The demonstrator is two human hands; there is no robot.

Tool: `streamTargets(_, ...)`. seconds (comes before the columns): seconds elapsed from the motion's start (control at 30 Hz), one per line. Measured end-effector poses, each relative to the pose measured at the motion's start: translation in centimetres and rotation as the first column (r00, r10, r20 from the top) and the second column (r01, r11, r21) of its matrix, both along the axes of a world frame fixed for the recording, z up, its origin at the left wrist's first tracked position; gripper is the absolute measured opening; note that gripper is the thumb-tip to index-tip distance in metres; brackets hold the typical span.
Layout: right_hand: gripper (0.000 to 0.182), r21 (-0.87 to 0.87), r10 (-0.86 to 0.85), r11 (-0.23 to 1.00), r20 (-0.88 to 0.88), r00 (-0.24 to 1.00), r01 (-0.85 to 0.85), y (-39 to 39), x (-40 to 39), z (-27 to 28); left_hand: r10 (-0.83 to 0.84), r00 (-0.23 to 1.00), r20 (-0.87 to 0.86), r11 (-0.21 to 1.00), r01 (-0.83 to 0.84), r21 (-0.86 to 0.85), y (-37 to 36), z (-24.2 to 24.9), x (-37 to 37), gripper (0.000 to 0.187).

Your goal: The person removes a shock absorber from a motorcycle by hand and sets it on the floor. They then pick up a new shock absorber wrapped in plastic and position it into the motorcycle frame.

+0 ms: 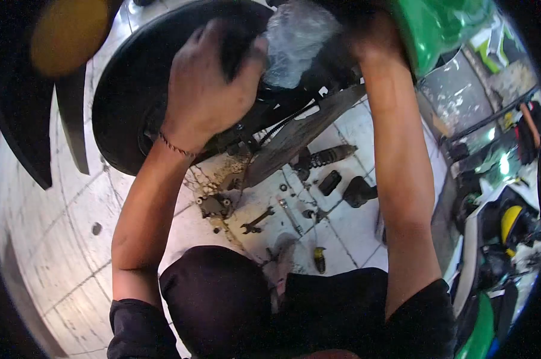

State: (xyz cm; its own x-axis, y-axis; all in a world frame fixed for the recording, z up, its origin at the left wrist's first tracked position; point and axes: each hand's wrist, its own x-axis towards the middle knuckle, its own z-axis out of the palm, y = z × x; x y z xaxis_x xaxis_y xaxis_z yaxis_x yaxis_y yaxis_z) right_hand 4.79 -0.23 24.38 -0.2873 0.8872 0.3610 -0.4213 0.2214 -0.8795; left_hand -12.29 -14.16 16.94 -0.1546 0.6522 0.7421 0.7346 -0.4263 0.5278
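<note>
My left hand is over a large black wheel, back of the hand up. Its thumb and fingers are apart, slightly blurred, with only dark shape visible between them. A clear plastic-wrapped bundle lies just right of its thumb, between my two hands. My right hand reaches to the dark parts beside the glossy green body panel. Shadow and blur hide its fingers, so what they touch cannot be made out. A toothed black strip runs below the bundle.
On the white tiled floor lie an open-end wrench, another wrench, a metal caliper-like part, a dark spring-like part and a yellow-and-black object. Black curved panels stand left. Clutter with a yellow piece fills the right.
</note>
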Motion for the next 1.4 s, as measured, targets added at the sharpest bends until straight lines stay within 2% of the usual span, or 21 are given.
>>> streamTargets(0.07, 0.046, 0.009, 0.024, 1.0, 0.03, 0.999, -0.024, 0.4, 0.4, -0.3, -0.03, 0.999, -0.019, 0.996, 0.031, 0.089, 1.0, 2.6, 2.0, 0.034)
streamTargets(0.13, 0.046, 0.03, 0.042, 0.999, 0.057, 0.997, -0.044, 0.7, 0.5, -0.5, -0.057, 0.994, 0.09, 0.966, 0.032, 0.255, 1.9, 4.6, 4.4, 0.031)
streamTargets(0.17, 0.046, 0.041, 0.041, 0.998, 0.069, 0.997, -0.044, 0.9, 0.6, -0.6, -0.011, 0.992, -0.127, 0.967, 0.043, 0.249, 3.6, 4.4, 3.3, 0.03)
streamTargets(0.2, 0.046, 0.049, 0.042, 0.998, 0.077, 0.996, -0.046, 1.1, 0.7, -0.9, -0.01, 0.989, -0.151, 0.968, 0.047, 0.245, 6.2, 4.0, 1.6, 0.03)
streamTargets(0.27, 0.045, 0.069, 0.04, 0.997, 0.1, 0.994, -0.047, 1.6, 0.6, -1.2, 0.05, 0.868, -0.495, 0.966, 0.083, 0.243, 10.4, 3.5, -1.0, 0.033)
streamTargets(0.4, 0.045, 0.136, -0.011, 0.991, 0.144, 0.99, -0.008, 2.4, 0.4, -2.4, 0.156, 0.793, -0.589, 0.958, 0.022, 0.284, 10.8, 4.8, 0.1, 0.03)
streamTargets(0.53, 0.044, 0.31, -0.216, 0.939, 0.191, 0.957, 0.15, 2.9, -0.3, -4.3, 0.238, 0.714, -0.659, 0.95, -0.029, 0.311, 10.9, 5.6, 1.2, 0.027)
streamTargets(0.6, 0.044, 0.461, -0.388, 0.844, 0.172, 0.905, 0.275, 2.2, -0.9, -5.8, 0.527, 0.511, -0.679, 0.833, -0.153, 0.531, 11.5, 6.7, -0.8, 0.028)
streamTargets(0.67, 0.044, 0.604, -0.533, 0.708, 0.117, 0.838, 0.366, -1.2, -0.3, -8.4, 0.508, 0.493, -0.706, 0.85, -0.158, 0.502, 11.8, 6.6, -1.9, 0.028)
streamTargets(0.73, 0.038, 0.605, -0.556, 0.723, 0.223, 0.8, 0.334, -7.6, 3.8, -10.4, 0.489, 0.467, -0.737, 0.866, -0.157, 0.476, 12.7, 7.8, -4.0, 0.028)
streamTargets(0.77, 0.028, 0.705, -0.504, 0.674, 0.221, 0.835, 0.221, -8.9, 6.2, -12.8, 0.486, 0.455, -0.746, 0.869, -0.158, 0.47, 13.4, 8.5, -4.9, 0.028)
streamTargets(0.83, 0.019, 0.473, -0.289, 0.873, 0.302, 0.909, 0.12, -12.1, 11.9, -16.7, 0.477, 0.437, -0.762, 0.875, -0.153, 0.46, 15.2, 9.5, -6.6, 0.028)
streamTargets(0.87, 0.022, 0.366, -0.318, 0.908, 0.279, 0.906, 0.206, -13.4, 14.4, -20.4, 0.476, 0.427, -0.769, 0.876, -0.152, 0.458, 15.5, 9.9, -7.3, 0.028)
streamTargets(0.9, 0.021, 0.031, -0.351, 0.929, 0.383, 0.855, 0.368, -14.9, 17.2, -24.2, 0.472, 0.422, -0.774, 0.879, -0.152, 0.452, 16.2, 10.3, -7.9, 0.029)
streamTargets(0.93, 0.019, -0.077, -0.419, 0.871, 0.4, 0.815, 0.486, -15.9, 20.5, -29.5, 0.472, 0.419, -0.775, 0.879, -0.152, 0.453, 16.4, 10.3, -8.2, 0.029)
streamTargets(0.97, 0.016, 0.005, -0.484, 0.73, 0.71, 0.512, 0.683, -17.7, 22.6, -30.8, 0.464, 0.424, -0.778, 0.883, -0.149, 0.445, 16.9, 10.0, -8.1, 0.029)
streamTargets(1.0, 0.014, 0.053, -0.587, 0.639, 0.678, 0.443, 0.767, -20.1, 25.3, -35.5, 0.46, 0.434, -0.775, 0.884, -0.145, 0.444, 17.1, 9.6, -7.5, 0.029)
streamTargets(1.03, 0.013, 0.293, -0.647, 0.588, 0.73, 0.221, 0.754, -22.3, 27.4, -37.7, 0.454, 0.44, -0.774, 0.887, -0.141, 0.44, 17.3, 9.3, -7.3, 0.029)
streamTargets(1.13, 0.014, 0.285, -0.502, 0.589, 0.862, 0.066, 0.756, -27.1, 28.0, -38.5, 0.434, 0.451, -0.78, 0.896, -0.125, 0.426, 18.0, 9.0, -6.9, 0.029)
streamTargets(1.27, 0.015, 0.191, -0.395, 0.678, 0.909, 0.133, 0.71, -27.8, 25.3, -36.9, 0.409, 0.493, -0.768, 0.903, -0.101, 0.417, 18.5, 8.1, -5.2, 0.029)
streamTargets(1.4, 0.012, 0.318, -0.497, 0.694, 0.861, 0.111, 0.646, -26.8, 22.7, -37.9, 0.372, 0.533, -0.76, 0.913, -0.065, 0.402, 19.3, 7.2, -3.9, 0.03)
